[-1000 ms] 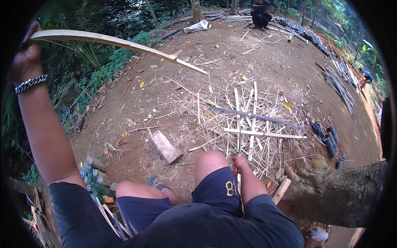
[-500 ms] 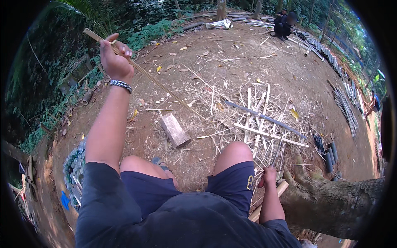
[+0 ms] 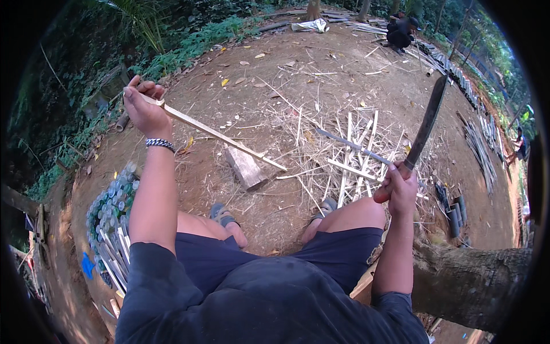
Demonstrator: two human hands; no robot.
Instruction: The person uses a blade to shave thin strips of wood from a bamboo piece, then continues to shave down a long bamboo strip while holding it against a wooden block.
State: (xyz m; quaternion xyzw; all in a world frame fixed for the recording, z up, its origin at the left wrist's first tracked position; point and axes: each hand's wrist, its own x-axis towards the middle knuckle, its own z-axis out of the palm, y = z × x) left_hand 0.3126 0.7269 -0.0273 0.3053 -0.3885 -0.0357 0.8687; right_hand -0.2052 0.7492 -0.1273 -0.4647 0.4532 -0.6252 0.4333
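My left hand [image 3: 147, 110], raised at the left, is closed round the upper end of a long pale bamboo strip [image 3: 215, 133]. The strip slants down to the right, its lower end passing over or just beyond a squared wooden block [image 3: 245, 167] on the ground; I cannot tell if they touch. In my right hand [image 3: 401, 188], out to the right, is a machete [image 3: 425, 123] gripped by its reddish-brown handle, its dark blade pointing up and away. Below and left of that hand lie pale bamboo strips [image 3: 346, 152] and a long grey, narrow strip [image 3: 350, 143] on shavings.
A thick log [image 3: 470, 281] lies at the lower right. Plastic bottles [image 3: 114, 198] and cut strips [image 3: 114, 252] are heaped at my left. Dark tubes [image 3: 456, 215] lie right of the shavings. A person [image 3: 401, 33] crouches far off beside rows of poles [image 3: 438, 57].
My right hand has come up from beside my thigh, lifting the machete blade upward. My left hand has moved slightly left and down, turning the bamboo strip. My knees have spread apart.
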